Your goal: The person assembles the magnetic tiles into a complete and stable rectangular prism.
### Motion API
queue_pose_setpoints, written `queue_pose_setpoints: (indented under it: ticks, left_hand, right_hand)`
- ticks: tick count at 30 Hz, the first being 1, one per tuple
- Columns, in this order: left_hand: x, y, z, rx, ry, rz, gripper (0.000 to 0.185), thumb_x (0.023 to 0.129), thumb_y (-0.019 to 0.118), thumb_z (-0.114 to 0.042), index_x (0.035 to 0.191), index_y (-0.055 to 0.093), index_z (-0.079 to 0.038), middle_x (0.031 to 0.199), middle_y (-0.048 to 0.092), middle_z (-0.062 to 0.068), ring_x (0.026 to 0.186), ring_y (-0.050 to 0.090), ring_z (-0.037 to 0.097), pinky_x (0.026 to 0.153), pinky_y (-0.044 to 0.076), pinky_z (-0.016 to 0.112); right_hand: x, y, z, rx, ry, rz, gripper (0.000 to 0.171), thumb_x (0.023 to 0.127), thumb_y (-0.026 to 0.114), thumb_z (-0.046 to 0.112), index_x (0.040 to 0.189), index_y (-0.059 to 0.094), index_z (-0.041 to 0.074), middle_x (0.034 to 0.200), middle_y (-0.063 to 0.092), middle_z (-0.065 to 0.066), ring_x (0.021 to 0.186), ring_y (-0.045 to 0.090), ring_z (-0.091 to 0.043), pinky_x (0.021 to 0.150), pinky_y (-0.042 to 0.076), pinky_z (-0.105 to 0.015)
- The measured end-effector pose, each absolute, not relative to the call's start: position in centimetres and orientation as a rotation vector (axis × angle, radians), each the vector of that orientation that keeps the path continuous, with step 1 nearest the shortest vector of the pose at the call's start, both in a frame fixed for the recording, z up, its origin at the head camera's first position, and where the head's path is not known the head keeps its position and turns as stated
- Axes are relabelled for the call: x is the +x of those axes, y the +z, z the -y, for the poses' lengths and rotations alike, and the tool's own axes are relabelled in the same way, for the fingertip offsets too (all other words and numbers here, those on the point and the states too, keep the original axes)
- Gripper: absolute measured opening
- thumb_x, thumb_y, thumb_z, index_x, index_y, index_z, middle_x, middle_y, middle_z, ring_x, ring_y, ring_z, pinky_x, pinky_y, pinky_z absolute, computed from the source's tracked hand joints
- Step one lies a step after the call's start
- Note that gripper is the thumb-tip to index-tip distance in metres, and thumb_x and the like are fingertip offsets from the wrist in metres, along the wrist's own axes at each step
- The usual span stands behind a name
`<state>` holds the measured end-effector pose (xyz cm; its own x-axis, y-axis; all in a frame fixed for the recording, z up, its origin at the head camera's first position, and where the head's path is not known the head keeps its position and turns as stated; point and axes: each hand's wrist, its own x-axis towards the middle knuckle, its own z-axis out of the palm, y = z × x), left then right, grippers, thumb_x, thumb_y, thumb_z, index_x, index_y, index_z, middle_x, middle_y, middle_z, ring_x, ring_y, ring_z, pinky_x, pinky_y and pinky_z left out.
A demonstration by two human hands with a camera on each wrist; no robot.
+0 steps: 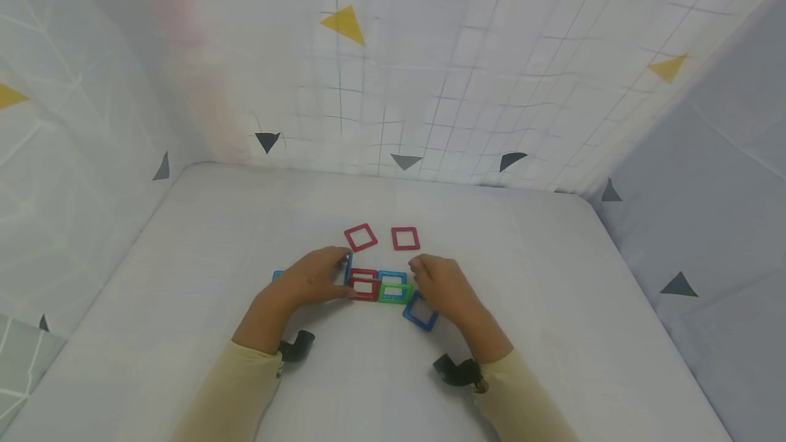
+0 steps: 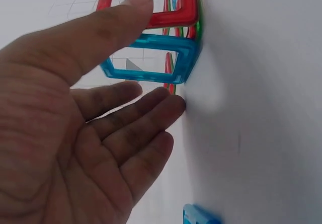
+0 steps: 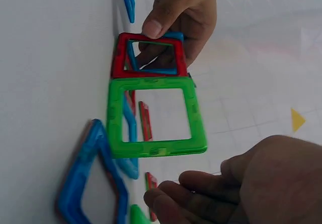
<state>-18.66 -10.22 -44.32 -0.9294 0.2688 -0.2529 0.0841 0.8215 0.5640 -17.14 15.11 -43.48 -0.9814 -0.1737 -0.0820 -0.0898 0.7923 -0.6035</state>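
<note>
My left hand [image 1: 316, 277] is at the left end of a small row of upright frame-shaped magnetic tiles. Its thumb touches a red tile [image 3: 119, 58], while the loosely straight fingers lie beside a blue end tile [image 2: 146, 75]. To the right of the red tile, edge to edge, stands a green tile [image 3: 115, 118]. Behind them, a red tile [image 1: 364, 271] and a blue tile [image 1: 391, 273] form the back of the row. My right hand [image 1: 445, 285], fingers loosely bent and holding nothing visible, hovers just right of the green tile. A blue tile [image 3: 75, 194] lies near it.
Two loose red tiles, one tilted [image 1: 357, 228] and one straighter [image 1: 405, 229], lie behind the row on the white table [image 1: 552, 333]. Part of a blue tile [image 1: 278, 274] shows left of my left hand. Patterned cloth walls [image 1: 430, 53] surround the table.
</note>
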Motion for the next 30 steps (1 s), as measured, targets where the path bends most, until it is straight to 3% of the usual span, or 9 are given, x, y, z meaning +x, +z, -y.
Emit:
queue_pose_setpoints:
  ticks: [2,4,7,10,16,20,25,30]
  left_hand:
    - [-18.6,-44.2,10.2,0.260,0.801,-2.697,0.085,0.075,0.088,-0.033,0.147,0.047,-0.015,0.133,0.061,0.004,0.131,0.051,0.025,0.107,0.045,0.050]
    - [-18.5,-44.0,10.1,0.256,0.789,-2.710,0.082,0.075,0.088,-0.034,0.145,0.050,-0.015,0.128,0.062,0.004,0.125,0.054,0.024,0.105,0.047,0.049]
    - [-18.5,-44.0,10.1,0.259,0.771,-2.715,0.079,0.075,0.087,-0.034,0.143,0.052,-0.014,0.124,0.064,0.003,0.120,0.055,0.023,0.103,0.049,0.048]
    - [-18.5,-43.9,10.2,0.257,0.765,-2.712,0.078,0.076,0.087,-0.035,0.143,0.053,-0.013,0.123,0.065,0.003,0.119,0.056,0.023,0.102,0.049,0.048]
    - [-18.7,-44.0,10.5,0.250,0.777,-2.717,0.072,0.080,0.084,-0.033,0.143,0.054,-0.014,0.124,0.066,0.003,0.121,0.057,0.023,0.105,0.048,0.047]
    - [-18.9,-44.1,10.8,0.270,0.796,-2.738,0.059,0.083,0.081,-0.029,0.135,0.060,-0.012,0.112,0.069,0.003,0.106,0.061,0.021,0.097,0.053,0.043]
    - [-19.2,-44.3,10.9,0.248,0.790,-2.750,0.041,0.085,0.079,-0.030,0.121,0.066,-0.013,0.091,0.065,-0.001,0.084,0.058,0.018,0.077,0.054,0.033]
    - [-19.3,-44.6,10.8,0.241,0.773,-2.777,0.036,0.087,0.078,-0.029,0.117,0.068,-0.013,0.086,0.064,-0.002,0.082,0.058,0.017,0.077,0.055,0.033]
  right_hand:
    - [-17.2,-43.8,-15.1,-0.180,-1.010,-2.808,0.038,0.106,0.046,0.037,0.123,0.066,0.010,0.100,0.070,-0.002,0.101,0.066,-0.019,0.094,0.054,-0.045]
    - [-17.3,-44.2,-15.0,-0.167,-1.041,-2.769,0.042,0.106,0.044,0.041,0.125,0.066,0.011,0.093,0.067,-0.002,0.096,0.064,-0.020,0.092,0.054,-0.044]
    - [-17.3,-44.4,-14.8,-0.172,-1.038,-2.735,0.045,0.105,0.041,0.045,0.118,0.068,0.011,0.078,0.058,-0.003,0.081,0.057,-0.019,0.079,0.051,-0.037]
    - [-17.3,-44.5,-14.7,-0.205,-1.012,-2.737,0.044,0.106,0.041,0.043,0.115,0.069,0.010,0.074,0.055,-0.002,0.073,0.053,-0.018,0.070,0.046,-0.034]
    - [-17.2,-44.4,-14.6,-0.248,-0.944,-2.755,0.045,0.105,0.044,0.041,0.130,0.065,0.009,0.076,0.056,-0.002,0.081,0.055,-0.017,0.073,0.047,-0.035]
    - [-17.1,-44.3,-14.4,-0.259,-0.901,-2.763,0.045,0.104,0.046,0.042,0.130,0.066,0.011,0.074,0.057,0.000,0.083,0.056,-0.017,0.074,0.048,-0.034]
    - [-16.9,-44.1,-14.2,-0.258,-0.891,-2.735,0.038,0.103,0.050,0.043,0.110,0.074,0.014,0.065,0.054,-0.001,0.070,0.055,-0.018,0.064,0.047,-0.032]
    - [-16.6,-43.9,-13.8,-0.335,-0.862,-2.715,0.040,0.103,0.051,0.043,0.078,0.070,0.018,0.055,0.046,0.000,0.055,0.048,-0.016,0.055,0.042,-0.030]
